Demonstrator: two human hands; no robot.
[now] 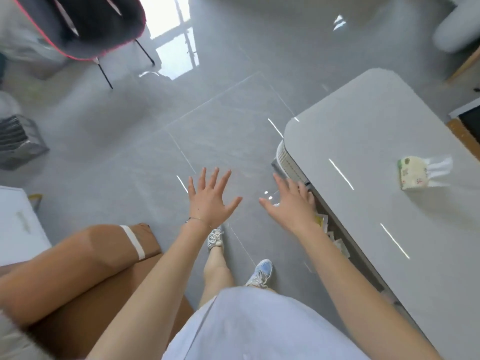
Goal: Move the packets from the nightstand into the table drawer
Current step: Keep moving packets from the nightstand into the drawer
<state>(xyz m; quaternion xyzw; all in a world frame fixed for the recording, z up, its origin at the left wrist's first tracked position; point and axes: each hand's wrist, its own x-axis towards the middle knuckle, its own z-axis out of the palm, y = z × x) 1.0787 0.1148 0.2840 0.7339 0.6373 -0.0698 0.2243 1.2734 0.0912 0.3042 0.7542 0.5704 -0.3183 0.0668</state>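
Observation:
My left hand (209, 198) hovers over the floor with its fingers spread and holds nothing. My right hand (292, 203) is spread flat too, with its fingertips at the front edge of the grey table (376, 141). Below that edge, a narrow gap of the table drawer (337, 242) shows several pale yellow packets (322, 222) lying inside. The brown nightstand (109, 289) is at the lower left, partly hidden by my left arm.
A tissue pack (413, 173) lies on the table top at the right. A dark chair with a pink rim (85, 24) stands at the far left, a wire basket (18, 144) at the left edge. Grey tiled floor lies between them.

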